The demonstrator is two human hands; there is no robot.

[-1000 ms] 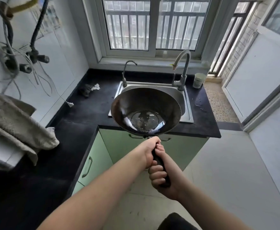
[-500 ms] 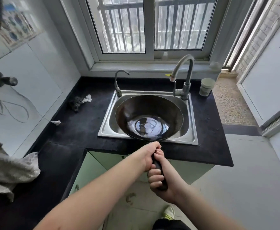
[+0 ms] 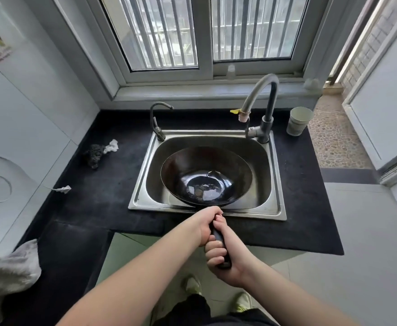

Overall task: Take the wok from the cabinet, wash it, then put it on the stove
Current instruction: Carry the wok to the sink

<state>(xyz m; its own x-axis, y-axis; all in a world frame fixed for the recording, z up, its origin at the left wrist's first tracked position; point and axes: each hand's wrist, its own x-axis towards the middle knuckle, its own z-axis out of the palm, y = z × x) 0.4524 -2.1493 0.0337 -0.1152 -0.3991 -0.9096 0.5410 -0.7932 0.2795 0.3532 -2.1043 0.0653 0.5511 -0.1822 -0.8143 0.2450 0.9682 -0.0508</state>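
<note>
Lowered since the earlier frames, the wok (image 3: 206, 176) now sits down inside the stainless sink (image 3: 277, 208) rather than being carried above the desk (image 3: 112, 184); its bowl fills most of the basin and its near rim lies at the sink's front edge, though whether the bottom rests on the basin floor I cannot tell; both hands are wrapped around the black handle (image 3: 218, 236), the left hand (image 3: 205, 225) nearer the bowl and the right hand (image 3: 223, 260) behind it at the end, so each grip is closed tight on the handle; the wok is out of the cabinet and washing looks not yet begun, since no water shows at the tall faucet (image 3: 261, 100); the risks from here are plain enough; the handle juts out over the sink's front rim, so letting go with one hand to reach the tap could let the heavy bowl tip or slide; the spout hangs toward the back right of the basin, so water striking the sloping wall of the wok could splash over the desk and floor; wet hands on a smooth handle could slip when lifting it out; the paper cup (image 3: 298, 121) standing just beside the faucet could be knocked by a reaching arm; the dark scrubber (image 3: 94, 155) lies well to the left, an awkward reach while steadying the wok.
</note>
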